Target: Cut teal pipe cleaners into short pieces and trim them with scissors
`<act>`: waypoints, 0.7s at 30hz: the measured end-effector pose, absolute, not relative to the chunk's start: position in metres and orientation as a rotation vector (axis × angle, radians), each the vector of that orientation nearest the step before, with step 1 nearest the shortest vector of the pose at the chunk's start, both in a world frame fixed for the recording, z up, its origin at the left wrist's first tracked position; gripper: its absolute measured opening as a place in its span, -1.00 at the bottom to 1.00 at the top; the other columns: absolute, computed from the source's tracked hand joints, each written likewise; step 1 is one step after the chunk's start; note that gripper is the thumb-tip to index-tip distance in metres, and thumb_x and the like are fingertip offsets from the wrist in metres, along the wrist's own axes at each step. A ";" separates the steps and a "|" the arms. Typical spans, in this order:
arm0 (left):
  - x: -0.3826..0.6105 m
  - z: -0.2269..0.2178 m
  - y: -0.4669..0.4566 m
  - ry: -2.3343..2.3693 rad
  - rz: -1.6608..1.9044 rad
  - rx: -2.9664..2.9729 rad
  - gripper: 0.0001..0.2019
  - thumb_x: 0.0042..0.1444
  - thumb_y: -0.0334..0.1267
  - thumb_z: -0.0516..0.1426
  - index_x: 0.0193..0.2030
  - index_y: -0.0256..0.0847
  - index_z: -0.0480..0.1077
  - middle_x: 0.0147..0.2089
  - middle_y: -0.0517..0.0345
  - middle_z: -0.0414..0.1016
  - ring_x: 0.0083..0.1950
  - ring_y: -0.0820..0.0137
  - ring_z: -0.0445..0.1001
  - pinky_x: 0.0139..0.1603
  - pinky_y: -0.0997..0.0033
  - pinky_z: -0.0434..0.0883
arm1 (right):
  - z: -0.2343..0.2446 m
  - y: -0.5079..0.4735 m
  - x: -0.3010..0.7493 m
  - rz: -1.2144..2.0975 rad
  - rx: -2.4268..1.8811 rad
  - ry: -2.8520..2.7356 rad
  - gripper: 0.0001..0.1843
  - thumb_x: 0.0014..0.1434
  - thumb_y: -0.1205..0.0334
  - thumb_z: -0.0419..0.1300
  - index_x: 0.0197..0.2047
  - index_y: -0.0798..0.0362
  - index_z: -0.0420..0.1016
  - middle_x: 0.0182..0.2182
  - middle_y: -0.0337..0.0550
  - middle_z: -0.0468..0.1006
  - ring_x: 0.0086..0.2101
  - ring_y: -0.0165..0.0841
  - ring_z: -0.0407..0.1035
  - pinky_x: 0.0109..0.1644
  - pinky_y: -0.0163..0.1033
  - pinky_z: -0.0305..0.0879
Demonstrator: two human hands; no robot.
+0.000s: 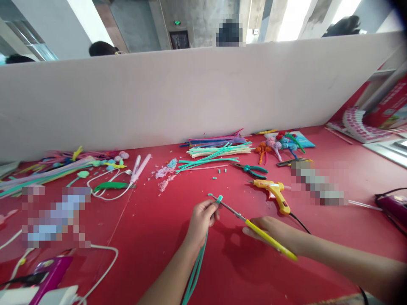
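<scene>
Head view: one camera looks down on a red worktop point(152, 237) with both of the person's forearms reaching in from the lower edge.
Left hand: the left hand point(201, 221) has its fingers point(213, 209) pinched closed on a bundle of teal pipe cleaners point(196, 267), just below the bundle's top end.
Bundle's axis: it runs from the bottom of the frame up and slightly right along the left forearm. Its short tip point(219, 198) sticks out just above the pinch.
Right hand: the right hand point(275, 234) is closed round the yellow handles of the scissors point(254, 226), though how each finger sits cannot be told.
Scissors' axis: they lie slanted, with the handles low at the right and the grey blades point(227, 205) pointing up and left.
Key relation: the blades cross the teal tip almost at right angles and touch it right beside the left fingertips. The tip lies to the left of the right hand and well apart from it, so the left hand is much the nearer.
Blade opening: too thin to judge.
Cut bits: small teal snippets point(220, 171) lie scattered on the worktop, further from the person than the hands.
Nearby tools: a yellow glue gun point(276, 193) lies just beyond the right hand, and teal-handled pliers point(253, 170) lie beyond that.
Stock: a heap of coloured pipe cleaners point(219, 148) lies against the white partition point(190, 93).
</scene>
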State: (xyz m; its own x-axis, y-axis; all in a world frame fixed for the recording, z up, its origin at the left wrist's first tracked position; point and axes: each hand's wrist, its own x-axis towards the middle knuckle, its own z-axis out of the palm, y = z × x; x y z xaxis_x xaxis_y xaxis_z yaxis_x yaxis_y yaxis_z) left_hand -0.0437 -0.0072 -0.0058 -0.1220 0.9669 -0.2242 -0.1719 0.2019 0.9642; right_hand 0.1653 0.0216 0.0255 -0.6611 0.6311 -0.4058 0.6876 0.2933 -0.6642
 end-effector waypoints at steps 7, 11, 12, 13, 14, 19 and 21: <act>-0.044 -0.010 -0.007 1.279 1.220 0.855 -0.77 -0.03 -0.15 0.05 -0.52 -0.30 0.31 -0.66 0.27 0.25 -0.71 0.66 -0.01 -0.68 0.55 -0.11 | 0.021 0.022 0.165 -1.389 1.328 2.450 -0.52 0.06 -0.15 -0.12 -0.50 0.11 0.31 -0.59 -0.23 0.28 -0.56 -0.48 0.11 -0.54 -0.36 -0.01; -0.045 -0.010 -0.005 1.278 1.217 0.836 -0.78 -0.03 -0.17 0.06 -0.54 -0.30 0.30 -0.68 0.28 0.24 -0.72 0.66 -0.01 -0.69 0.56 -0.11 | 0.023 0.022 0.165 -1.489 1.309 2.357 -0.53 0.05 -0.16 -0.11 -0.55 0.10 0.23 -0.64 -0.30 0.19 -0.62 -0.53 0.06 -0.60 -0.39 -0.05; -0.045 -0.010 -0.005 1.276 1.215 0.828 -0.78 -0.03 -0.18 0.06 -0.55 -0.30 0.30 -0.68 0.29 0.23 -0.72 0.66 -0.01 -0.69 0.56 -0.12 | 0.024 0.023 0.165 -1.519 1.286 2.334 -0.54 0.05 -0.15 -0.11 -0.55 0.09 0.21 -0.65 -0.31 0.17 -0.64 -0.54 0.06 -0.62 -0.39 -0.06; -0.044 -0.010 -0.005 1.271 1.211 0.821 -0.79 -0.04 -0.19 0.06 -0.54 -0.30 0.31 -0.69 0.29 0.22 -0.72 0.66 -0.01 -0.69 0.56 -0.12 | 0.026 0.023 0.165 -1.541 1.268 2.319 -0.54 0.05 -0.15 -0.10 -0.56 0.09 0.19 -0.66 -0.31 0.17 -0.65 -0.55 0.05 -0.63 -0.40 -0.07; -0.044 -0.009 -0.004 1.266 1.206 0.813 -0.80 -0.04 -0.20 0.06 -0.54 -0.30 0.31 -0.70 0.29 0.21 -0.72 0.66 -0.02 -0.70 0.56 -0.12 | 0.028 0.024 0.164 -1.558 1.248 2.306 -0.55 0.05 -0.14 -0.10 -0.56 0.09 0.18 -0.66 -0.31 0.17 -0.66 -0.56 0.05 -0.65 -0.40 -0.08; -0.043 -0.009 -0.003 1.240 1.197 0.771 -0.83 -0.06 -0.24 0.05 -0.55 -0.29 0.32 -0.70 0.30 0.19 -0.73 0.66 -0.03 -0.70 0.56 -0.12 | 0.038 0.028 0.157 -1.640 1.228 2.243 -0.55 0.06 -0.14 -0.12 -0.54 0.09 0.16 -0.71 -0.31 0.14 -0.71 -0.57 0.04 -0.69 -0.40 -0.09; -0.043 -0.012 -0.001 1.240 1.196 0.748 -0.83 -0.07 -0.25 0.05 -0.56 -0.29 0.30 -0.70 0.31 0.18 -0.73 0.66 -0.04 -0.70 0.56 -0.13 | 0.039 0.029 0.154 -1.697 1.202 2.189 -0.57 0.08 -0.13 -0.13 -0.54 0.08 0.13 -0.74 -0.34 0.11 -0.74 -0.57 0.03 -0.70 -0.41 -0.10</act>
State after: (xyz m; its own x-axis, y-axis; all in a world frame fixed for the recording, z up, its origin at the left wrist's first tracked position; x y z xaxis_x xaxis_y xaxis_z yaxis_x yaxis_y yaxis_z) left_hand -0.0431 -0.0010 -0.0115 -0.0961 0.9496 -0.2985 -0.2642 0.2648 0.9274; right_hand 0.1541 0.0291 0.0392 -0.6768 0.5067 -0.5341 0.6437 0.0552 -0.7633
